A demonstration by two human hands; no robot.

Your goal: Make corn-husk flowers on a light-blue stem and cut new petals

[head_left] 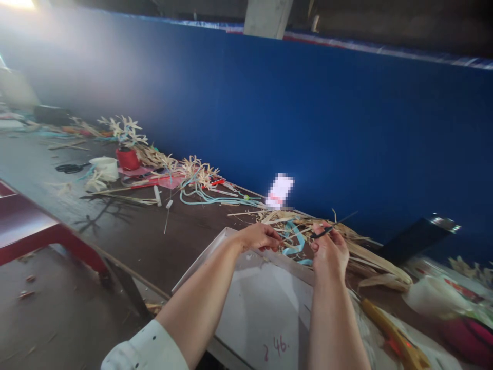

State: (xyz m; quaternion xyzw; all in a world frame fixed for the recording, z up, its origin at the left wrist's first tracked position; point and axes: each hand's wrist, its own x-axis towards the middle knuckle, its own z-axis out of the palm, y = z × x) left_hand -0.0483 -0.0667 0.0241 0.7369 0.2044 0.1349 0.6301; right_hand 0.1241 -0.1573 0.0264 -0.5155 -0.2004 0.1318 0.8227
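Note:
My left hand (264, 237) is closed, thumb and fingers pinched together above the far edge of a white board (265, 298). What it pinches, if anything, is too small to make out. My right hand (331, 252) grips a black-handled tool with a thin pointed blade (328, 232), its tip directed up and to the right. The tool's exact kind is unclear. Between and beyond my hands lie pale dried straw strips (269, 218) and a light-blue ribbon (296, 237). Red handwritten marks show on the board's near part.
Left on the dark table (200, 241) are dried straw flowers (198, 169), blue cords (215, 200), a red thread spool (128, 159), a white cup (106, 168) and black scissors (71, 168). A yellow tool (393, 334) lies at right. A blue wall (346, 118) stands behind.

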